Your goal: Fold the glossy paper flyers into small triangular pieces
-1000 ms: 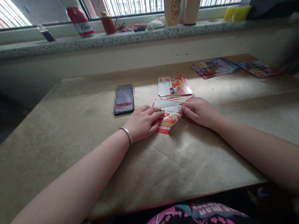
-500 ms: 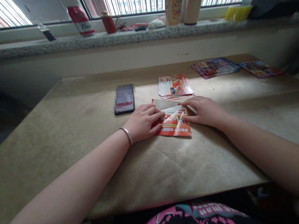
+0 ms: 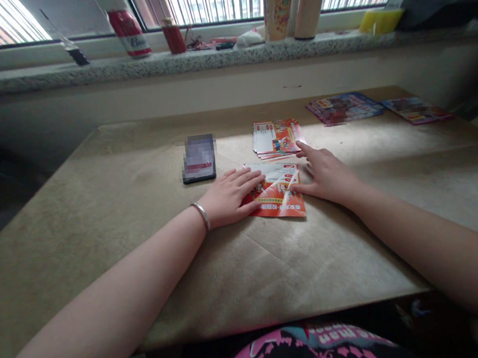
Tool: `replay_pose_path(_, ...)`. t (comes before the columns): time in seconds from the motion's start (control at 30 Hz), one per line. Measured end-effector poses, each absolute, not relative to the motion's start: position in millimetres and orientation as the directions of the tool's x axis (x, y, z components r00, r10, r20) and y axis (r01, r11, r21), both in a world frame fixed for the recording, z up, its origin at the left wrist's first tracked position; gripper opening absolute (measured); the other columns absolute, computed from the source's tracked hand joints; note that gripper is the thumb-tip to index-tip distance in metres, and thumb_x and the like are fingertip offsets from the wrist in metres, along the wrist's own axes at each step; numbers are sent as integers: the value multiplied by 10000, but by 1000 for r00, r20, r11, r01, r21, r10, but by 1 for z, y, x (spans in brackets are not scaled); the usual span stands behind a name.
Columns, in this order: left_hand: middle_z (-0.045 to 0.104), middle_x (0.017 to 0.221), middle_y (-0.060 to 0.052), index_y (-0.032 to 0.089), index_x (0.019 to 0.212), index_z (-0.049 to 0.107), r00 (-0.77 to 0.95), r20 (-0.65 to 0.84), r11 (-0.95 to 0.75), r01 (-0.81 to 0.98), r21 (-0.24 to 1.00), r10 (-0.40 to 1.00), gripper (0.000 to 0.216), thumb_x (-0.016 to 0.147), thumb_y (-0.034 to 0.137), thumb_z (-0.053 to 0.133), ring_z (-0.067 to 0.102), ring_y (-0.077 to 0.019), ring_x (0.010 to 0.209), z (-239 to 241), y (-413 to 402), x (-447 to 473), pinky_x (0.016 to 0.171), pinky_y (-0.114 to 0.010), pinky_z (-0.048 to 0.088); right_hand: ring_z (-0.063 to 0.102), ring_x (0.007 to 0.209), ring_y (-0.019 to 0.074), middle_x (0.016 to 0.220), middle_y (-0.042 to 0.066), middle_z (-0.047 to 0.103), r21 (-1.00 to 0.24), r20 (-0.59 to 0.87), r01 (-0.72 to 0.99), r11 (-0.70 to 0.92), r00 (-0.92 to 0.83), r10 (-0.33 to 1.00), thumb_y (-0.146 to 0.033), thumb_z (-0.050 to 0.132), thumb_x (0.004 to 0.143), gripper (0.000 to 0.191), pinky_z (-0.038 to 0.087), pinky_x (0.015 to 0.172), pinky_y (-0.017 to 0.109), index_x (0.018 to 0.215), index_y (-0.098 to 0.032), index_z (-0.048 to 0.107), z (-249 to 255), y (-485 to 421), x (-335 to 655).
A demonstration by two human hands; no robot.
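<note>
An orange and white printed leaflet (image 3: 282, 197) lies on the table in front of me, with creases running across it. My left hand (image 3: 236, 195) rests flat on its left part, fingers stretched out, hiding that side. At the leaflet's right edge is my right hand (image 3: 323, 171), its fingers apart. The thumb touches the leaflet, while the index finger reaches to the near right corner of a stack of similar leaflets (image 3: 277, 136) just behind. Whether that finger touches the stack I cannot tell.
A phone (image 3: 199, 159) lies left of the stack. Two piles of colourful printed sheets (image 3: 356, 105) are at the back right. On the granite windowsill (image 3: 215, 59) stand a red can (image 3: 129, 34), a small red bottle (image 3: 173, 37), a patterned cup (image 3: 279, 5) and a yellow object (image 3: 380, 21).
The leaflet's far edge, folded over before, now lies open and flatter. My right fingers have lifted off its top and spread toward the stack. My left fingers have straightened.
</note>
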State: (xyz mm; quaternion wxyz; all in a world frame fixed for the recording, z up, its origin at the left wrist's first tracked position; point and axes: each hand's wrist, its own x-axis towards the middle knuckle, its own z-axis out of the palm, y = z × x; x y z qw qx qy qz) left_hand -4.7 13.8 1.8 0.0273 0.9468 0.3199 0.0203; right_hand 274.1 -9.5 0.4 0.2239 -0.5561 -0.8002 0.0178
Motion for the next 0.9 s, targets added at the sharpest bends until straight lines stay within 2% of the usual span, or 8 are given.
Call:
replay_pose_path(0.13, 441, 1476, -59, 206, 1446, 380, 776, 91, -780, 625, 16, 624, 616, 945, 565, 362, 382, -249, 1357, 5, 10, -5, 1130, -403, 259, 562, 1069, 315, 1155, 124, 617, -248, 398, 867, 432, -315, 862, -477, 730, 711, 690, 483, 931, 498, 1300, -210, 491, 2, -10, 272)
replay_pose_path(0.33, 567, 1305, -43, 301, 1358, 492, 743, 162, -746, 664, -58, 649, 510, 936, 568, 390, 501, -261, 1165, 8, 5, -3, 991, -426, 340, 539, 1132, 288, 1163, 97, 637, -208, 371, 782, 588, -493, 787, -453, 669, 777, 392, 458, 967, 465, 1091, -226, 606, 8, -17, 265)
replay_pose_path(0.57, 606, 1045, -85, 281, 1229, 605, 737, 214, -736, 669, -105, 641, 468, 914, 571, 415, 523, -265, 1019, 9, 3, -2, 905, -428, 385, 585, 1058, 270, 1082, 88, 682, -217, 319, 765, 607, -532, 784, -382, 619, 823, 324, 476, 944, 446, 1099, -212, 624, 5, -12, 269)
replay_pose_path(0.67, 582, 1219, -98, 230, 1210, 606, 771, 214, -779, 624, -65, 600, 431, 925, 503, 432, 516, -261, 1127, 6, 6, -2, 1003, -433, 373, 571, 1110, 266, 1143, 81, 675, -216, 348, 734, 644, -558, 753, -335, 604, 834, 341, 457, 987, 458, 1153, -216, 618, 5, -12, 269)
replay_pose_path(0.77, 491, 1408, -93, 182, 1202, 582, 796, 194, -811, 585, -6, 573, 404, 933, 444, 436, 449, -252, 1286, 5, 8, -2, 1142, -458, 259, 528, 1192, 255, 1222, 51, 660, -195, 348, 656, 729, -649, 677, -283, 592, 843, 346, 421, 1047, 446, 1182, -226, 628, 6, -15, 266)
replay_pose_path(0.9, 588, 1278, -96, 184, 1204, 579, 807, 190, -824, 565, 29, 560, 426, 923, 478, 454, 406, -263, 1343, 7, 8, -3, 1178, -494, 202, 538, 1188, 223, 1234, 24, 663, -216, 304, 567, 795, -734, 607, -196, 536, 865, 321, 434, 1045, 426, 1160, -238, 656, 4, -14, 264)
